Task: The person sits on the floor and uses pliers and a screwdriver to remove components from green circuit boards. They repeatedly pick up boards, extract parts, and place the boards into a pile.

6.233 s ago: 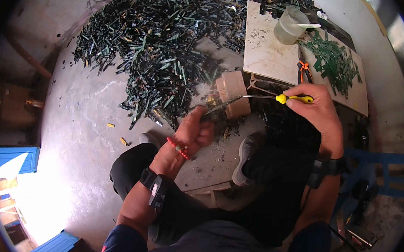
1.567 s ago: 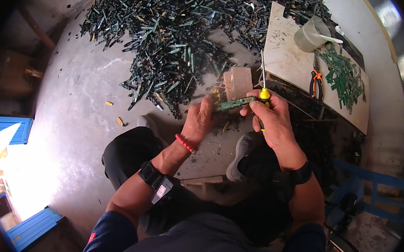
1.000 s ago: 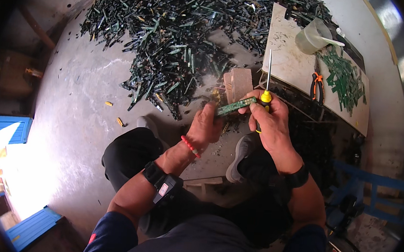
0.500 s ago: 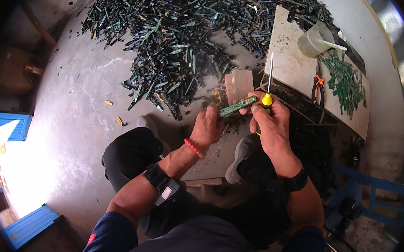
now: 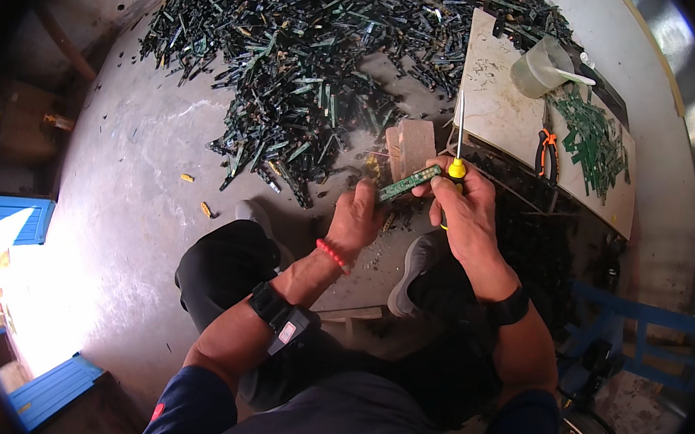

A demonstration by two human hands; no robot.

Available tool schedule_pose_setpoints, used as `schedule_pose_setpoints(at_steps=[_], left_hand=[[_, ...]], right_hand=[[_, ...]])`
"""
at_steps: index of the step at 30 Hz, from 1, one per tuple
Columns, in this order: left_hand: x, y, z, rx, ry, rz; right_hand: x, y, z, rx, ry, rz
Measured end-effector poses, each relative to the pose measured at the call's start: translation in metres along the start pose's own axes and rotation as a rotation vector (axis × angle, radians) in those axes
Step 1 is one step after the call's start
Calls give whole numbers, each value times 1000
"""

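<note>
Both hands meet above the person's knees. The left hand is curled, its fingers closed on the lower end of a narrow green circuit board strip, with a red bead bracelet on the wrist and a dark watch further up the forearm. The right hand is clenched around a yellow-handled screwdriver, whose thin metal shaft points straight up and away from the person; the fingertips of this hand also touch the upper end of the strip, so the strip bridges the two hands. A black band circles the right wrist.

The strip is long and slim, dark green with small pale marks along its face, and lies tilted, its right end higher than its left. It sits just in front of a small wooden block on the floor.

Beyond the hands a large heap of similar dark green strips spreads over the grey concrete floor. To the right stands a low bench with a pale worn top, carrying a translucent plastic cup, orange-handled pliers and a smaller pile of green strips. A blue frame shows at the lower right.
</note>
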State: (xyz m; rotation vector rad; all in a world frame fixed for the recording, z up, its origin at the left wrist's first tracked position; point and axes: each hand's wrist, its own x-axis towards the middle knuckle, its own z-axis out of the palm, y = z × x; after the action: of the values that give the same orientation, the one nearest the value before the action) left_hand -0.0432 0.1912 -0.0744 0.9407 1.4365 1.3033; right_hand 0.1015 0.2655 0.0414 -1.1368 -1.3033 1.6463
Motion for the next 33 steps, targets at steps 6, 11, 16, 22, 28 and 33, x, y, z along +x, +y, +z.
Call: schedule_pose_setpoints(at_steps=[6, 11, 16, 22, 28, 33], left_hand=[[-3, 9, 4, -56, 31, -69], [-4, 14, 3, -172, -56, -251], [-11, 67, 8, -740, -241, -862], [-9, 86, 0, -738, -290, -891], [-6, 74, -9, -621, -155, -668], [-5, 53, -6, -179, -101, -303]], right_hand=[[5, 8, -3, 70, -15, 34], [6, 14, 0, 218, 9, 42], [-2, 36, 11, 393, 49, 208], [1, 10, 5, 342, 4, 128], [-5, -2, -4, 252, -79, 0], [-6, -2, -1, 120, -50, 55]])
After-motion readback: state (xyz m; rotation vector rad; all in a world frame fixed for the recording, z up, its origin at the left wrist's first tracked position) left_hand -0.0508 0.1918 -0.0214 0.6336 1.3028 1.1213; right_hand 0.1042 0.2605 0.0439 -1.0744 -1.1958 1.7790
